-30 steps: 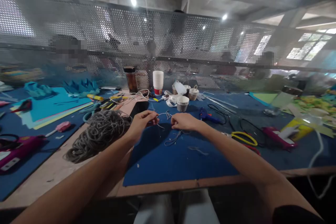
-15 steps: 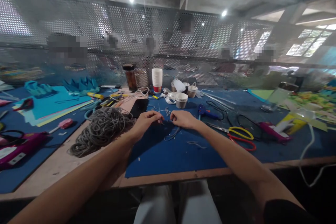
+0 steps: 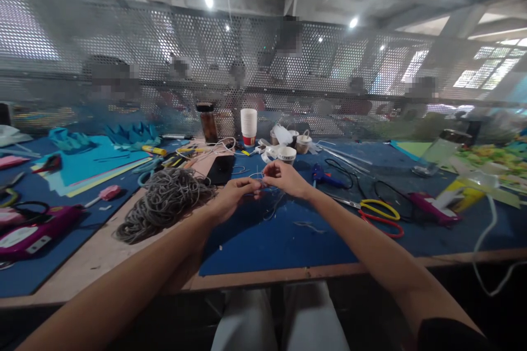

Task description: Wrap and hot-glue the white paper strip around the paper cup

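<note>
My left hand and my right hand meet above the blue mat, fingertips almost touching. Both are closed in a pinch on a thin cord, whose pale ends stick up between the fingers and whose loose loop hangs below them. The exact grip is too small to make out. A short grey cord piece lies on the mat to the right. Left of my left hand sits a tangled heap of grey cord. Just behind my right hand stands a paper cup, partly hidden.
Scissors with yellow and red handles and a blue glue gun lie to the right. A dark phone, stacked cups and a brown jar are behind. Magenta glue guns and coloured paper lie left.
My right hand has risen slightly and turned, its fingers now over the left fingertips. The hands are closer together, and the hanging cord loop has shifted. The camera view has moved a little.
</note>
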